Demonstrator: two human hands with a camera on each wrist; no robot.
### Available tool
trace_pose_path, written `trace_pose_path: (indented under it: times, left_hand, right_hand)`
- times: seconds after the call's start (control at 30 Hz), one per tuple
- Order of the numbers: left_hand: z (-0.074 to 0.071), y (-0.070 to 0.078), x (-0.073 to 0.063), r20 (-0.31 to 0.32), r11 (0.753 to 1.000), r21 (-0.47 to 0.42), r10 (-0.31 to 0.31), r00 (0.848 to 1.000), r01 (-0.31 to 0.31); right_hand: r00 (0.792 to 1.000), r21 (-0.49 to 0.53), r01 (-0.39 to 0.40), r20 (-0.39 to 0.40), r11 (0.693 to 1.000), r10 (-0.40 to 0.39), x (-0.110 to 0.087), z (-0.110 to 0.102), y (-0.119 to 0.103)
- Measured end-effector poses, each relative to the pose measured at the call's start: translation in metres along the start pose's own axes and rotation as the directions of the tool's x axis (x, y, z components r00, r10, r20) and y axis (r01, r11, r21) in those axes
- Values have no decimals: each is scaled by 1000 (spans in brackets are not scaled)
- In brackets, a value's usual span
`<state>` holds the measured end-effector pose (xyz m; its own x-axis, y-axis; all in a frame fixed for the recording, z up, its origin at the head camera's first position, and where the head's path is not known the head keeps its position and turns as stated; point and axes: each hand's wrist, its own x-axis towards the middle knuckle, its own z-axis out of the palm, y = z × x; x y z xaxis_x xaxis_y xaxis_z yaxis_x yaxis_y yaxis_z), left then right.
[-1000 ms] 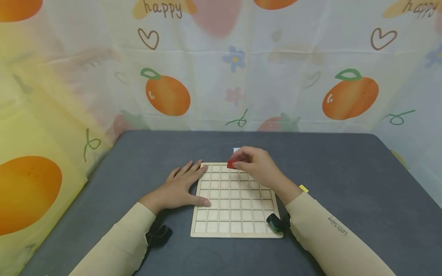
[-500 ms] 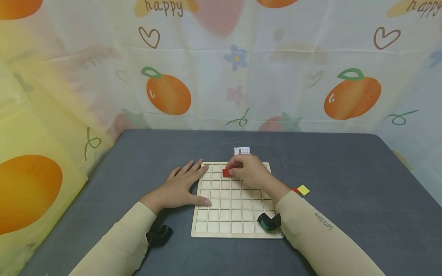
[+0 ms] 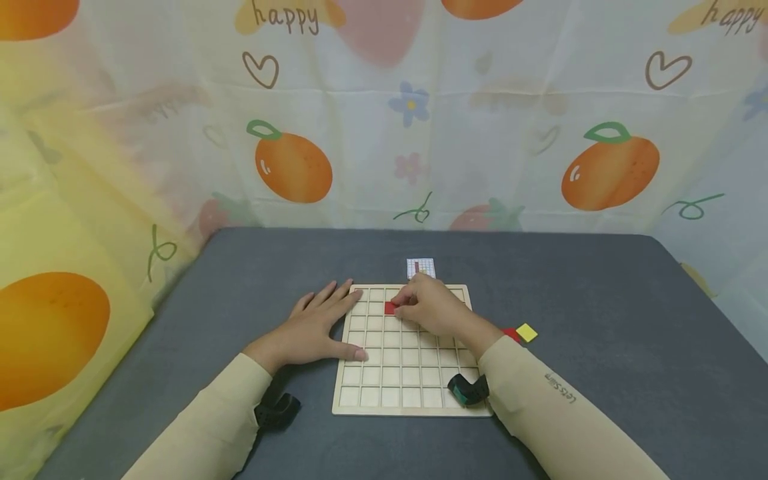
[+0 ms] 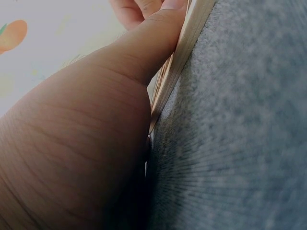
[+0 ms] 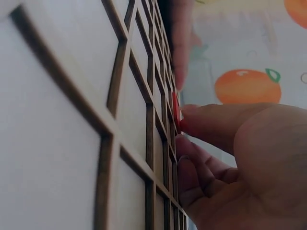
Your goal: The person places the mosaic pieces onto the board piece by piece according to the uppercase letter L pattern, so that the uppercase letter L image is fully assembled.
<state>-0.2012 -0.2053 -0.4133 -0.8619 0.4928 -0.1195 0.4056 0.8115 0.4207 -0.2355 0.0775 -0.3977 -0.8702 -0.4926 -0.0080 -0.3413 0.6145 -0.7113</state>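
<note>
A pale wooden grid board (image 3: 401,377) lies flat on the grey table. My left hand (image 3: 317,328) rests with spread fingers over its left edge, the thumb lying on the cells. In the left wrist view the thumb (image 4: 139,48) reaches over the board's rim. My right hand (image 3: 433,308) pinches a square red tile (image 3: 389,308) at a cell in the second row from the far side, left of the middle. Up close in the right wrist view, the thumb and fingers are at the edge of the red tile (image 5: 176,111), low against the grid. The fingers partly hide it.
Just beyond the board's far edge lies a small printed grid card (image 3: 421,267), partly behind the right hand. A yellow tile (image 3: 527,333) and another red tile (image 3: 511,333) lie right of the board, the red one partly covered by the sleeve.
My right hand has carried the red tile from the far rim leftward and nearer, down to the second row. The card and the tiles at right have come into view. My left hand stays put.
</note>
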Motion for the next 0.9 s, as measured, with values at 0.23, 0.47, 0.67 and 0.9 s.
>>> trace_pose_path:
  times: [0.23,0.47,0.67,0.9]
  left_hand:
    - [-1,-1,-1,1,1000,-4,9,1000,-9]
    - [1,-1,-2,-6,1000,-2,5,1000,-5]
    - [1,-2,-2,-15,1000,-7,15,1000,-15]
    - [1,-2,-3,-6,1000,-13,13,1000,-13]
  right_hand:
    - [998,64,5,54,998,-9,-4,-4,1]
    - [997,236,37,54,971,-51,-19,-20,1]
    - [994,378,74,43,923,-97,-35,-41,-2]
    - [997,381,71,-8,922,-74,-52,-60,14]
